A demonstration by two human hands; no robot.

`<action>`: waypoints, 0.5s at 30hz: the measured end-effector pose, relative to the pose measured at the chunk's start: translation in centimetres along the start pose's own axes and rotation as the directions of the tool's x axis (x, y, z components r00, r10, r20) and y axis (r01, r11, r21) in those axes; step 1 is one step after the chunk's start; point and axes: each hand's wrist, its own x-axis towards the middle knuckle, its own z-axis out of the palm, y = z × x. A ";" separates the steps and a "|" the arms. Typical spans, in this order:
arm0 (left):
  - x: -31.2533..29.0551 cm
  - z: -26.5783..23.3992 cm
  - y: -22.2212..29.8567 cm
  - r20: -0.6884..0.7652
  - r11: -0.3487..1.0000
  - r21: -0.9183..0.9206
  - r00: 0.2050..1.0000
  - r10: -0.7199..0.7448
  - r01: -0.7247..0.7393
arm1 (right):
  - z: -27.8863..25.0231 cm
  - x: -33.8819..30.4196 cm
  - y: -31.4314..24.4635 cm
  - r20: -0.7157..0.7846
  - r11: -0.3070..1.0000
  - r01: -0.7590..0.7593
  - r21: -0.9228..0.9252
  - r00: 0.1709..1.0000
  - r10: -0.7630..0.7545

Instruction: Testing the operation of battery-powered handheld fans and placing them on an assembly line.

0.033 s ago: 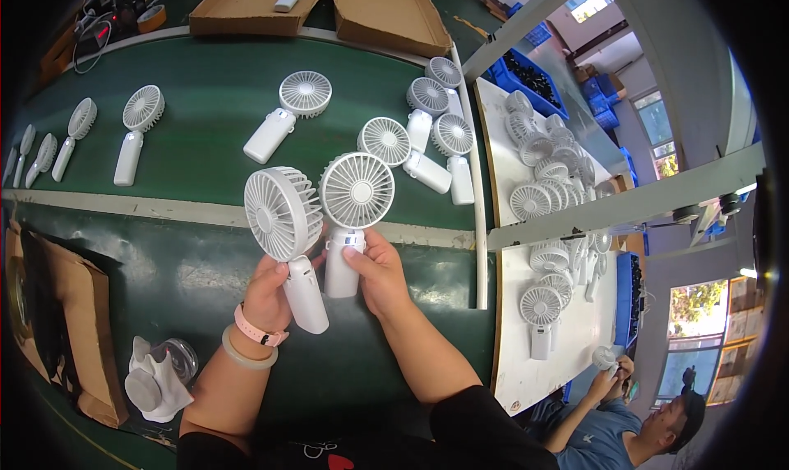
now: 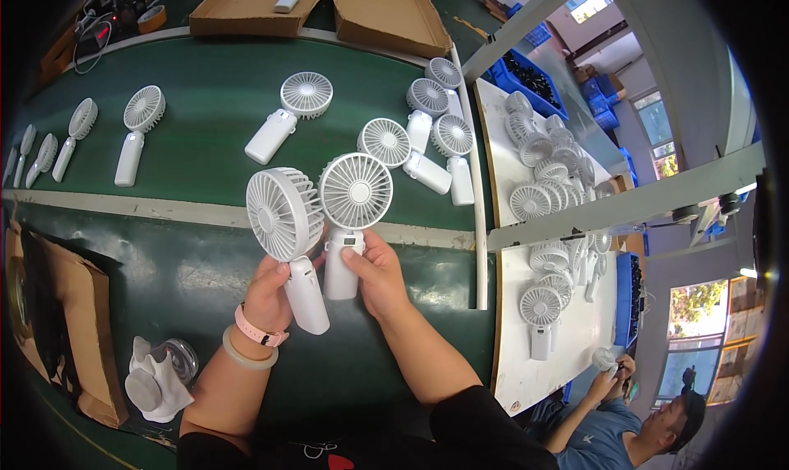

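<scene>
1. Your left hand (image 2: 267, 293) is closed around the handle of a white handheld fan (image 2: 288, 232); its round grille sits up and left of your knuckles, just above the pale strip (image 2: 148, 209) that crosses the green tabletop (image 2: 205, 133).
2. Your right hand (image 2: 378, 277) has its grip wrapped on the handle of a second white fan (image 2: 353, 203), thumb laid on the front of the handle; this fan stands upright, grille facing you, touching or nearly touching the first fan's grille on its right side.
3. Beyond the pale strip, loose white fans (image 2: 300, 100) lie flat on the tabletop, well apart from your two.
4. Farther from the strip still, at the tabletop's far edge, open cardboard boxes (image 2: 386, 14) rest.
5. Right of the strip's end, a white side table (image 2: 505, 363) carries a crowd of further fans (image 2: 542, 191).
6. On your side of the strip, far left, a crumpled white cloth (image 2: 156, 384) lies beside a brown cardboard flap (image 2: 78, 322).
7. Beyond the side table, at the lower right, another person (image 2: 616, 433) handles a fan.
</scene>
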 end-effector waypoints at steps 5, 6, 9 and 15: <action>-0.4 -0.8 -0.1 -0.018 0.999 -0.047 1.000 -0.010 0.009 | 1.4 -0.8 -0.7 0.311 0.487 0.445 -0.752 0.890 -0.333; -0.2 -0.7 -0.1 -0.003 0.992 -0.122 1.000 -0.022 0.022 | 1.6 -0.5 -2.0 0.275 0.571 0.341 -0.747 0.940 -0.201; 0.2 -0.5 0.2 -0.062 0.949 -0.316 0.998 -0.032 0.011 | -2.2 4.1 -5.4 0.207 0.107 0.286 -0.952 0.864 -0.460; 0.7 -0.3 0.5 -0.112 0.884 -0.467 0.989 -0.094 0.031 | -9.1 7.5 -7.2 0.099 -0.402 -0.099 -0.910 0.891 -0.444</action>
